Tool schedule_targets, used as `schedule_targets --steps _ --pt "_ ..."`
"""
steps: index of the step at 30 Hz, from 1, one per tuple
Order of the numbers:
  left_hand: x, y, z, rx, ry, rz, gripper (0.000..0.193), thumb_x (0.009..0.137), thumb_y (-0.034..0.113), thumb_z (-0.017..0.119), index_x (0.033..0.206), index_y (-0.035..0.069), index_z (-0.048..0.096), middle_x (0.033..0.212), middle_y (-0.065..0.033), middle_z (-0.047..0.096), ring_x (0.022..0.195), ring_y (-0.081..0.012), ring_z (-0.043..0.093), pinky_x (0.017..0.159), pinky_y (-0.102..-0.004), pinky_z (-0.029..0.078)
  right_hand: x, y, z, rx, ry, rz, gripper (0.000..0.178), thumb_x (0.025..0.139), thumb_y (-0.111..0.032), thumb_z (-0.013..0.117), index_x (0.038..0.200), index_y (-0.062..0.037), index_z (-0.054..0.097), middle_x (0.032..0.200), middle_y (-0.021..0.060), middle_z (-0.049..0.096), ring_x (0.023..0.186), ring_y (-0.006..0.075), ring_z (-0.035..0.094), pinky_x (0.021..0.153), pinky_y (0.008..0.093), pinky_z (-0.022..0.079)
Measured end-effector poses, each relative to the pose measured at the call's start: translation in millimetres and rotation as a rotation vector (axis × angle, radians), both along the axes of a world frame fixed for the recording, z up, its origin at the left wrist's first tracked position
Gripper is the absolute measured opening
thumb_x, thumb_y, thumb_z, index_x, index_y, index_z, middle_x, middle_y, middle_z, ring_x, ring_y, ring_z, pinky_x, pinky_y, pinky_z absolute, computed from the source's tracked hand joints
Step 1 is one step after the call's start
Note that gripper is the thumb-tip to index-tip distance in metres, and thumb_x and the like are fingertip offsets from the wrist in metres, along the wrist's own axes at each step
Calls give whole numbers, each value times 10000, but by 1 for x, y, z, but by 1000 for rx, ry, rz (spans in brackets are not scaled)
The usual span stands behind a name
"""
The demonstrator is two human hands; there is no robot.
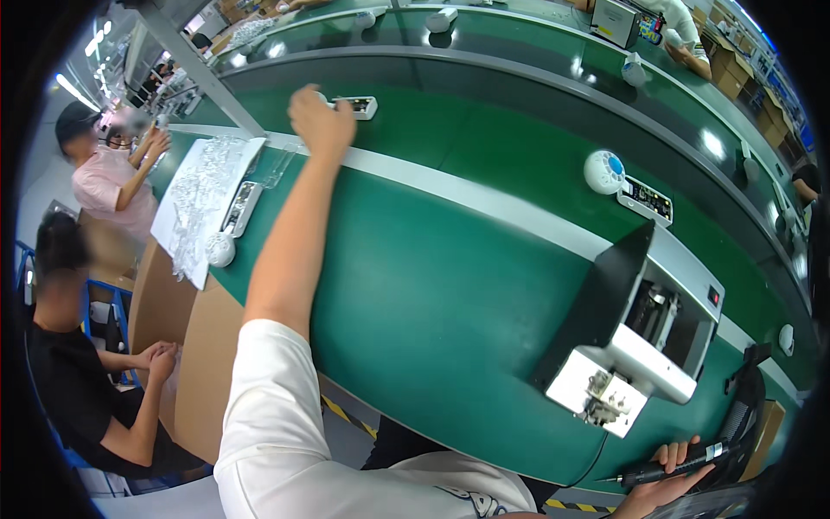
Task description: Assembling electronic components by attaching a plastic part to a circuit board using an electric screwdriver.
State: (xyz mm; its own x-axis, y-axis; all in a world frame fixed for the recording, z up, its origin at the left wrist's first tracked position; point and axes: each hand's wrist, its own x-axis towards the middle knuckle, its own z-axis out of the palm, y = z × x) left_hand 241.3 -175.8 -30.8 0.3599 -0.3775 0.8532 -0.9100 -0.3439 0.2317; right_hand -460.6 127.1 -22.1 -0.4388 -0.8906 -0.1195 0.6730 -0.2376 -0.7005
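Note:
My left hand (323,123) reaches out over the green belt, its fingers curled at one end of a white device (357,107) with an open oblong housing. The hand hides much of that end. Low at the right, my right hand (667,474) is wrapped around a black electric screwdriver (683,465), whose thin bit points left. Another white device with a round head (604,172) and an open housing (646,201) showing a circuit board lies on the belt. A silver and black machine (661,316) with a metal fixture stands on the table to the right.
Left on the green table (424,294) are a white board (194,203) heaped with clear plastic and a white device (243,209). A cardboard box (203,346) stands beside the table. Two people are at the left; another works across the belts. A metal post (203,73) rises beyond.

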Motion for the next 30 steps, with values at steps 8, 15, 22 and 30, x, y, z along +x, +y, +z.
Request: schedule_targets --steps 8,15,22,30 --pt "105 -55 2 136 667 74 654 815 347 732 1317 -3 501 1332 -257 487 1208 -392 510 1023 -445 421 7 -13 6 143 76 -150 567 1006 -524 485 1136 27 520 671 -8 351 504 71 370 456 232 356" --pt "10 -51 16 -272 272 -644 583 745 258 843 1223 35 596 1203 -140 560 1018 -265 622 884 -354 512 10 -8 8 167 88 -129 586 1000 -545 479 1117 26 541 683 -11 351 523 78 370 474 237 374" --pt "-16 -39 26 -250 220 -674 592 720 256 866 1211 48 608 1178 -128 575 1011 -253 620 873 -338 513 9 -10 4 54 56 17 604 1001 -550 469 1128 37 535 690 -11 359 554 90 377 535 243 389" --pt "9 -58 -3 181 405 -402 608 777 481 776 1159 27 641 1124 -207 666 1032 -347 648 906 -404 503 6 -10 9 35 52 15 601 999 -558 463 1089 32 525 691 5 386 548 102 388 545 251 384"
